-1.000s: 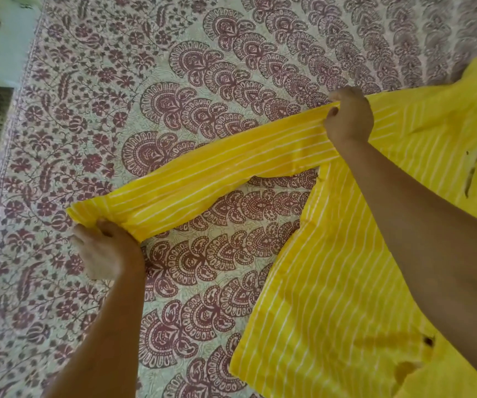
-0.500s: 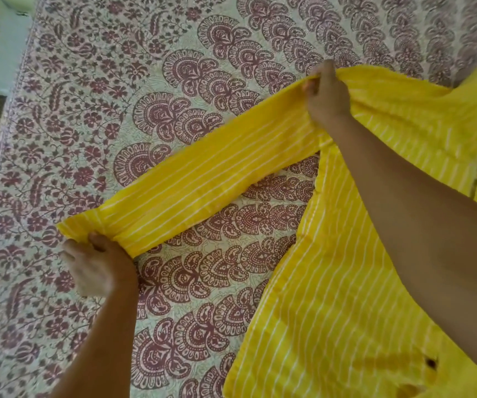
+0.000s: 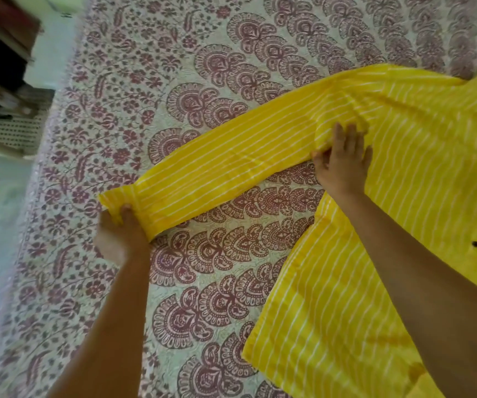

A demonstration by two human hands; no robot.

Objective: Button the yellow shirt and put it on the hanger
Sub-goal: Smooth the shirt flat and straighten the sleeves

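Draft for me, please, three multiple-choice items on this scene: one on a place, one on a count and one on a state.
1. Where does the left hand grip the yellow shirt?
A. the collar
B. the cuff
C. the bottom hem

2. How many hands touch the shirt?
A. none
B. one
C. two

3. How does the sleeve lie?
A. stretched out over the bedspread
B. rolled into a ball
C. folded across the chest

Answers:
1 B, its fingers curl round the sleeve's end.
2 C, the right hand presses the fabric near the armpit as well.
3 A, it runs straight between the two hands.
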